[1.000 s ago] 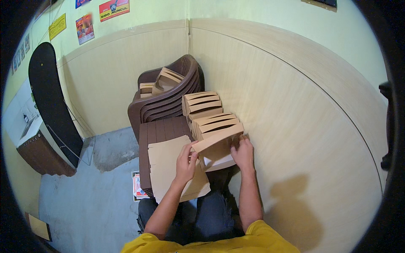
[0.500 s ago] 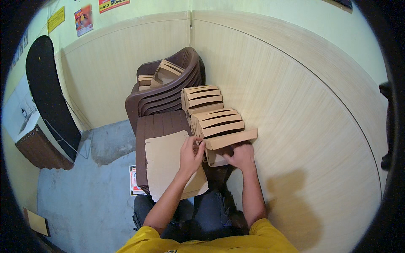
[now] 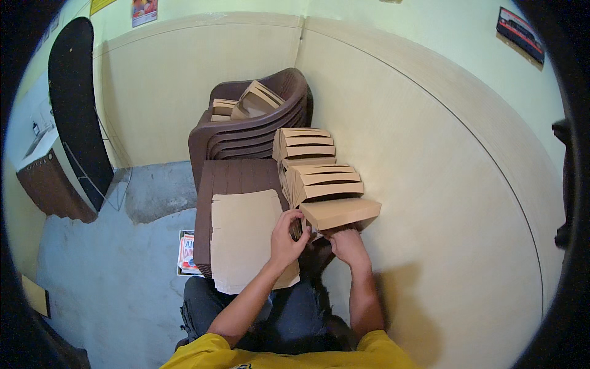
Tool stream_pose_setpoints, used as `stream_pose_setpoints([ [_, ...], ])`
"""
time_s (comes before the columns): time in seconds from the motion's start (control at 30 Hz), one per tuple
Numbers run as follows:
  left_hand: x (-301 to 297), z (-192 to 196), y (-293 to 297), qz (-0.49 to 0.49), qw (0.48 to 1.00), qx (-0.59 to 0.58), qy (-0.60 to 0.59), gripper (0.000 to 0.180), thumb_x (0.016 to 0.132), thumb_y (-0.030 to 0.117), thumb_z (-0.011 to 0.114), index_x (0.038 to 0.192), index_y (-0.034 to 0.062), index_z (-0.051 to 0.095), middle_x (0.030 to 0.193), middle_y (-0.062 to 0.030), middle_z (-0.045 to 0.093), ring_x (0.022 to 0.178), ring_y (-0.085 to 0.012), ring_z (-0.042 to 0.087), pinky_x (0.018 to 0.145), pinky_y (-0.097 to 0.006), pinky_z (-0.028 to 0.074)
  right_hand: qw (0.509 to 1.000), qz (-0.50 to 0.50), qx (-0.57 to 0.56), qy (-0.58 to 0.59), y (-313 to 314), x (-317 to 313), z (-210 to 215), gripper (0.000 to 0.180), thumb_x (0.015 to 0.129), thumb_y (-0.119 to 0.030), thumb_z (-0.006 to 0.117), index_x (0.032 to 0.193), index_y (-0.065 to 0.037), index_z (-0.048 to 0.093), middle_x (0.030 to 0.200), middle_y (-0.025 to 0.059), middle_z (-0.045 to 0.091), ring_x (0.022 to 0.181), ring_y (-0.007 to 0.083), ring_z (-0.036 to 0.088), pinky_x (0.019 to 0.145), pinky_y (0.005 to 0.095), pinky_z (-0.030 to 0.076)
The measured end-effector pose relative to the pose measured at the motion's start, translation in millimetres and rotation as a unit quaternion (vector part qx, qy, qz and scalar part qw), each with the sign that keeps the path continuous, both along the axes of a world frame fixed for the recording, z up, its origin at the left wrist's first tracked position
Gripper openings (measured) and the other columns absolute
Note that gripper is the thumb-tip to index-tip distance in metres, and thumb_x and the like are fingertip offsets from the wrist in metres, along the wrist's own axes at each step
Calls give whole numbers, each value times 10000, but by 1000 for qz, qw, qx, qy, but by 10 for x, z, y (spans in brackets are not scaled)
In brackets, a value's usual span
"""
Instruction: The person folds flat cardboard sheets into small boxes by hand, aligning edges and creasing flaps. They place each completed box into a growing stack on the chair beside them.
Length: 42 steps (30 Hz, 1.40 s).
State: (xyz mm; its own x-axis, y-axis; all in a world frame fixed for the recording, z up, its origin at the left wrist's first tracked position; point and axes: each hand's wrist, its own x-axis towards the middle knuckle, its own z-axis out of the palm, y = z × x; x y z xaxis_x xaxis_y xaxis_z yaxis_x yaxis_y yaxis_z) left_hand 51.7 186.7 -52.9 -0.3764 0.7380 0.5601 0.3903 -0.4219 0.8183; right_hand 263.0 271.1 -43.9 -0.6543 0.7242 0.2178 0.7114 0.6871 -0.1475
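Observation:
A brown cardboard box, folded into a shallow shape, is tilted in front of the nested row, between my two hands. At its left corner my left hand is closed, thumb and fingers curled about the edge. My right hand is closed at the box's lower front edge, and its fingertips are partly hidden under it. To the left, flat cardboard blanks lie stacked on a brown slatted plastic surface. Folded boxes stand nested in a row just beyond the box I hold.
Stacked brown plastic chairs stand in the corner with more folded boxes on top. A panelled wall runs close on my right. Printed papers sit low on the left, and a tall black board leans farther off.
The box has tipped so its broad face shows and its open inside is hidden. My right hand has drawn slightly down and left, out from inside it. The view has shifted a little.

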Motion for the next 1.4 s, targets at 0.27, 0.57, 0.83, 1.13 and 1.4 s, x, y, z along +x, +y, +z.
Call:
stream_pose_setpoints([
  [0.27,34,-78,-33,31,999,-32,6,543,931,127,782,1440,78,599,1258,-152,690,1149,-301,705,958,-394,594,999,8,-32,-34,-245,-9,125,204,978,-97,645,1152,-34,731,1150,196,749,1118,433,670,1032,579,495],
  [0.57,-57,-187,33,1,998,-67,-12,526,1010,220,742,1476,39,576,1342,-193,700,1188,-361,718,1047,-437,560,999,33,-26,-25,-197,-68,221,262,1002,-92,615,1248,-64,698,1279,132,733,1267,373,635,1179,572,409],
  [0.83,-122,-340,-161,-41,996,-75,21,625,934,195,740,1520,114,540,1558,-254,508,1389,-450,562,1172,-497,483,999,8,13,29,-585,15,352,258,1015,-77,595,1236,-77,728,1370,93,739,1354,342,635,1196,581,410],
  [1.13,-128,-610,153,-19,966,-137,221,751,762,189,949,1417,181,582,1731,-353,261,1442,-546,506,1158,-525,504,993,-8,74,94,-1267,258,1100,343,893,41,555,1157,-80,737,1377,82,748,1342,344,652,1186,570,419],
  [1.4,-305,-422,-6,-26,992,-76,99,550,706,32,933,1132,56,585,1694,-359,349,1402,-538,559,1061,-507,565,981,-14,160,110,-1399,50,1490,333,863,65,552,1118,-48,734,1384,89,743,1270,335,681,1159,537,436],
])
